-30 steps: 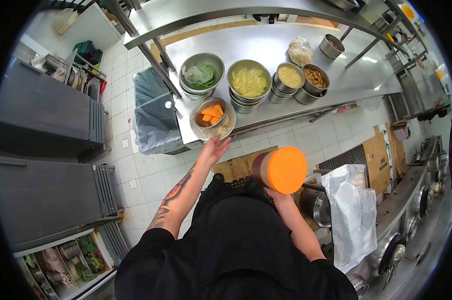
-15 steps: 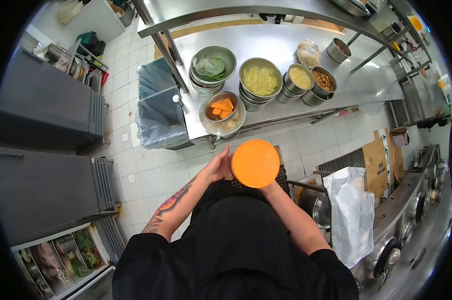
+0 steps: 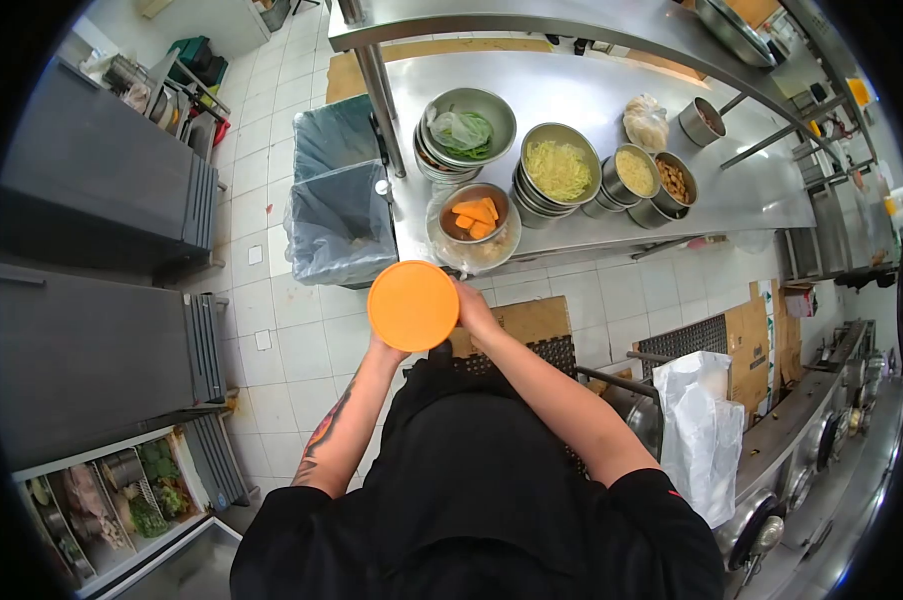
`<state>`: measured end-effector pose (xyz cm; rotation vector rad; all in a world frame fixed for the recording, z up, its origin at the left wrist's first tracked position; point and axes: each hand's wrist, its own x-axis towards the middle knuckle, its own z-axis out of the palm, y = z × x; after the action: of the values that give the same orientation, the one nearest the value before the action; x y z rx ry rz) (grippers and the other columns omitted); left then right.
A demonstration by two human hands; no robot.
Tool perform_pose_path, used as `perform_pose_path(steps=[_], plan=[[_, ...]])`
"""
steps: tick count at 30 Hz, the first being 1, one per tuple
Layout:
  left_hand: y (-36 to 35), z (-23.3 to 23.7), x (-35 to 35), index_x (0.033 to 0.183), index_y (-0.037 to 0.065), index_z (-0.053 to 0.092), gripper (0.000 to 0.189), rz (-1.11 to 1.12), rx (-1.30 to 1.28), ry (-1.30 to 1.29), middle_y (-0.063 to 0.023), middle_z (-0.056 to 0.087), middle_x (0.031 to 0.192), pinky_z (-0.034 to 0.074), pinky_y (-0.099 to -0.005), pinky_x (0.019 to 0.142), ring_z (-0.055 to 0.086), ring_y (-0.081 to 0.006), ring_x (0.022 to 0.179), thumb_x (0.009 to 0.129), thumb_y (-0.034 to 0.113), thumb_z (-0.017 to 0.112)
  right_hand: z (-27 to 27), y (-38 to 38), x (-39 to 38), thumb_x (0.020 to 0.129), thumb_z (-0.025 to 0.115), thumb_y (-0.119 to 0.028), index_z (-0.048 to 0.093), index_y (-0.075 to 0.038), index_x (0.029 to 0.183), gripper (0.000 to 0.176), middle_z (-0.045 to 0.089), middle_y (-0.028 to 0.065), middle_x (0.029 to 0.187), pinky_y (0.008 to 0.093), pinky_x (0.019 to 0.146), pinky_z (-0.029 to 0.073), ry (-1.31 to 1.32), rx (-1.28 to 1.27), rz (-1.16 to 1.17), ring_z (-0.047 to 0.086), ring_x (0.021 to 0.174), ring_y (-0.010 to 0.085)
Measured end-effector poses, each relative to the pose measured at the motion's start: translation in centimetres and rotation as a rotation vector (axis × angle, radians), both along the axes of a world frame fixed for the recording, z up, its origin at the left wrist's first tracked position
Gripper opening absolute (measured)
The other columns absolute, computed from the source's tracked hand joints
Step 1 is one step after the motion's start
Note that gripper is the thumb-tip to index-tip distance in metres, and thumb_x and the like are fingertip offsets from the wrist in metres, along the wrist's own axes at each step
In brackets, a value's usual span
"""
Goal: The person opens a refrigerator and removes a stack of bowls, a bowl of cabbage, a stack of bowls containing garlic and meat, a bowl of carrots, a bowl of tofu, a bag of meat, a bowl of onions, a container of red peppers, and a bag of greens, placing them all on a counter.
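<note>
A round, flat orange lid [image 3: 413, 306] is held up in front of my body, seen from straight above. Whatever may be under it is hidden. My left hand [image 3: 388, 347] grips it from below at the near edge, its fingers mostly out of sight beneath the disc. Against the right edge is my right hand [image 3: 473, 308], closed on the side with its fingertips partly covered. Just beyond the lid, at the counter's near edge, stands a metal bowl of orange chunks [image 3: 475, 222] on a plastic-covered bowl [image 3: 507, 250].
The steel counter [image 3: 592, 90] carries stacked bowls, including greens in a bag [image 3: 462, 130], pale yellow shreds [image 3: 559, 170] and brown pieces [image 3: 672, 180]. A lined bin [image 3: 337, 225] stands left. An open drawer of food [image 3: 122, 500] lies lower left; a draped white sheet [image 3: 700, 430] hangs right.
The orange lid has moved left, passing mainly from my right hand to my left. My right hand is now at its right side. The view has shifted slightly left.
</note>
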<state>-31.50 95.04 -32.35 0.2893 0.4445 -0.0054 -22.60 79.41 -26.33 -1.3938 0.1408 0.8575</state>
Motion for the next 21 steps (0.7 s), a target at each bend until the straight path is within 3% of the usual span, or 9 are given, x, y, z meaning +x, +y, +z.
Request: perform_pose_path(steps=[1,2,3,6,11,14,17,19,21], plan=[[0.5,0.0,-0.1,0.138,0.008,0.056,0.045,0.07,0.014,0.065,-0.0131,0.065,0.132,0.058,-0.0495,0.097,0.067,-0.0294,0.116,0.106,0.039,0.05,-0.1,0.6,-0.2,0.106,0.047,-0.047,0.071,-0.003,0.117,0.051,0.072,0.0027,0.095,0.0281,0.074,0.051,-0.113,-0.053,0.016,0.067,0.085,0.0147],[1.3,-0.3,-0.1,0.138,0.008,0.056,0.045,0.071,0.011,0.064,-0.0131,0.065,0.132,0.058,-0.0495,0.097,0.067,-0.0294,0.116,0.106,0.039,0.05,-0.2,0.6,-0.3,0.107,0.045,-0.047,0.066,-0.005,0.13,0.053,0.071,0.0046,0.107,0.0311,0.08,0.052,-0.229,-0.109,0.106,0.066,0.093,0.0178],[2.1,-0.7,-0.1,0.137,0.008,0.056,0.047,0.121,0.01,0.062,-0.0128,0.065,0.132,0.058,-0.0499,0.097,0.067,-0.0297,0.117,0.105,0.042,0.05,0.6,0.8,-0.5,0.107,0.045,-0.047,0.066,-0.005,0.13,0.053,0.071,0.0046,0.107,0.0311,0.08,0.052,-0.231,-0.111,0.107,0.066,0.093,0.0178],[4.0,-1.1,0.2,0.136,0.009,0.057,0.05,0.191,0.028,0.086,-0.0124,0.066,0.131,0.058,-0.0502,0.097,0.066,-0.0301,0.117,0.104,0.046,0.05,1.9,1.3,-0.9,0.108,0.042,-0.052,0.039,-0.016,0.158,0.062,0.056,0.0069,0.142,0.0376,0.087,0.056,-0.058,-0.061,0.282,0.066,0.102,0.022],[5.1,-0.4,2.0,0.134,0.009,0.059,0.046,0.263,0.061,0.15,-0.0085,0.067,0.129,0.058,-0.0453,0.096,0.067,-0.0265,0.116,0.104,0.043,0.049,4.2,3.2,-1.6,0.107,0.05,-0.045,0.032,-0.018,0.16,0.062,0.055,0.0081,0.143,0.0363,0.083,0.058,-0.059,-0.022,0.219,0.069,0.1,0.0221],[5.6,-2.8,3.8,0.134,0.01,0.059,0.046,0.285,0.195,0.148,-0.0073,0.068,0.126,0.059,-0.0433,0.092,0.068,-0.0241,0.111,0.103,0.044,0.052,4.3,3.8,-1.0,0.106,0.054,-0.035,0.029,-0.02,0.161,0.062,0.053,0.0096,0.144,0.0345,0.079,0.06,-0.102,-0.009,0.156,0.071,0.096,0.0217],[6.3,-5.7,4.7,0.129,0.012,0.061,0.043,0.276,0.343,0.353,-0.0052,0.069,0.121,0.058,-0.0367,0.085,0.069,-0.0192,0.105,0.102,0.045,0.055,3.7,4.3,0.2,0.106,0.056,-0.028,0.03,-0.019,0.161,0.062,0.052,0.011,0.144,0.0335,0.076,0.061,-0.047,0.058,0.075,0.073,0.093,0.0217],[6.7,-6.6,4.3,0.123,0.014,0.064,0.041,0.07,0.668,0.556,-0.0003,0.07,0.114,0.054,-0.0286,0.08,0.069,-0.0139,0.099,0.101,0.048,0.056,3.6,4.6,0.3,0.106,0.055,-0.027,0.031,-0.017,0.16,0.06,0.052,0.0118,0.144,0.0334,0.075,0.062,-0.004,0.09,0.044,0.073,0.092,0.0221],[6.0,-5.0,4.3,0.123,0.015,0.065,0.044,0.129,0.682,0.448,-0.0001,0.069,0.117,0.053,-0.0323,0.082,0.066,-0.0142,0.107,0.101,0.052,0.054,3.3,5.3,-0.1,0.105,0.056,-0.021,0.035,-0.013,0.157,0.057,0.057,0.0119,0.137,0.0337,0.075,0.062,-0.163,0.12,-0.094,0.073,0.093,0.0222]])
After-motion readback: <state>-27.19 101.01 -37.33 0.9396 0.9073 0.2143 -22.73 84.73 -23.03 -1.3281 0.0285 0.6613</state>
